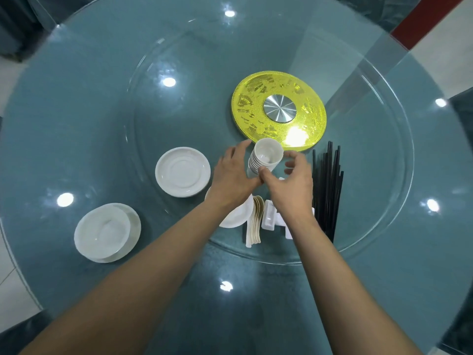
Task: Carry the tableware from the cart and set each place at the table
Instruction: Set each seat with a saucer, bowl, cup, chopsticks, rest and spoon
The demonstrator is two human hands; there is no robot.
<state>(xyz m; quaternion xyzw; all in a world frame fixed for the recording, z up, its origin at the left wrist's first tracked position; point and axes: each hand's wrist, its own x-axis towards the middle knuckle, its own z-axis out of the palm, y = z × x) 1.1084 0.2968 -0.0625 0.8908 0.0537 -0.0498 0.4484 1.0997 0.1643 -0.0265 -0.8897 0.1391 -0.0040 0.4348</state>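
**A:** Status on the table setting?

**B:** Early, by my read. Cart not in view. Stock is on the round teal glass-topped table (76,103), still bunched together. Left to right:
- white bowl on white plates (107,233), on the outer ring near the edge. It could be the first place or just a stack, I can't tell which.
- stack of white saucers (183,171) on the clear glass turntable (143,80)
- another white dish (236,216), partly under the left forearm
- white ceramic spoons (256,221), nested
- white rectangular chopstick rests (270,219), just beside the spoons
- bundle of black chopsticks (327,190), loose, at the right

None of that is dealt out to seats. The far rim shows no settings.

**A:** Hands?

**B:** Both are on the stack of small white cups (266,157), which leans over the turntable just in front of the gold disc with a steel hub (279,110).
- left hand (235,175): fingers fairly straight, laid along the stack's left side to steady it. Thumb is hidden.
- right hand (294,183): thumb pressed on the lower cups, fingers curled round the right side near the top rim. Looks like a pinch to peel a cup off.

**A:** Remaining?

**B:** Nearly everything, I'd say: cups, saucers, spoons, rests and chopsticks for every place.
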